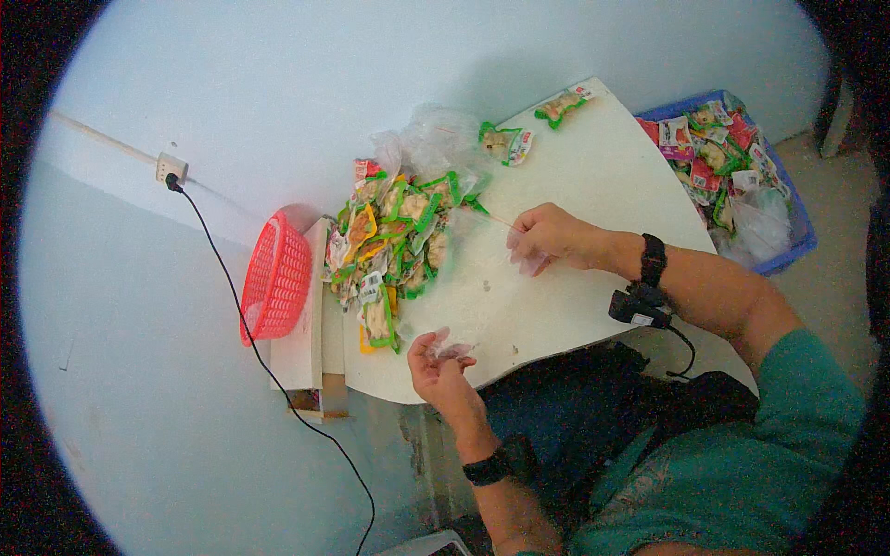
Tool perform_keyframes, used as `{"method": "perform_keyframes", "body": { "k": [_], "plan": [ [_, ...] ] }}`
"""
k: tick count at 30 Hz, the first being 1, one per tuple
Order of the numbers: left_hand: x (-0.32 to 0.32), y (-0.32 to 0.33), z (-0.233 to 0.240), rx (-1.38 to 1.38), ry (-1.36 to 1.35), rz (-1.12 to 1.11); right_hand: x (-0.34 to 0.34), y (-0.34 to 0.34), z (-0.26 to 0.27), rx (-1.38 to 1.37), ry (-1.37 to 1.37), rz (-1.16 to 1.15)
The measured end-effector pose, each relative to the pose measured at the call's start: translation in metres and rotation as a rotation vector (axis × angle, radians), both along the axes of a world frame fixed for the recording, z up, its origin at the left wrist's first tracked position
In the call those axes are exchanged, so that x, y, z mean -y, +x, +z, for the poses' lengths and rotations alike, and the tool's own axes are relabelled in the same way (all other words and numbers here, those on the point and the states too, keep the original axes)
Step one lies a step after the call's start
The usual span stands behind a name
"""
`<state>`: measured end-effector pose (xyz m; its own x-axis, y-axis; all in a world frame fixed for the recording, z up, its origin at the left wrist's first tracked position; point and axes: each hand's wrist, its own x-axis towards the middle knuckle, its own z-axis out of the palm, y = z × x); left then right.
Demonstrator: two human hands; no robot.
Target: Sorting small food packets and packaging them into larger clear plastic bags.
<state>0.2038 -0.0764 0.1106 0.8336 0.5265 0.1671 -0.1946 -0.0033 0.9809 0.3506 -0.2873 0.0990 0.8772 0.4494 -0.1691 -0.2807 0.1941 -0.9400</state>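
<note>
A thin clear plastic bag [480, 295] appears stretched between my two hands over a white table [598, 167]. Its edges are hard to make out. My right hand [549, 240] pinches one side of the film above the middle of the table. At the table's near edge, my left hand [445, 368] has the film bunched at its curled fingers. A heap of small sealed food packets [396, 236], mostly green-edged with some yellow, lies just beyond the film. More crumpled clear plastic bags [445, 146] rest behind the heap.
Two loose packets [506, 143] [563, 105] lie at the table's far end. A blue crate [799, 208] full of packets stands beyond the right edge. Left of the heap, a red plastic basket [278, 278] leans by the wall. A black cable [236, 299] hangs from a power socket [171, 168].
</note>
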Motion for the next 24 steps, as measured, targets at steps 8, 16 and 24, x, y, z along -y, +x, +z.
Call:
{"method": "perform_keyframes", "body": {
  "k": [8, 16, 24],
  "plan": [
    [-0.001, -0.012, 0.003, 0.036, 0.128, -0.161, 0.001, -0.005, 0.008, -0.104, 0.003, 0.11],
    [-0.058, -0.026, -0.023, -0.299, 0.044, 0.108, 0.003, 0.004, -0.003, 0.094, -0.054, 0.038],
    [-0.063, 0.017, -0.026, -0.217, 0.69, 0.145, -0.002, 0.001, -0.005, 0.194, -0.209, 0.142]
  ]
}}
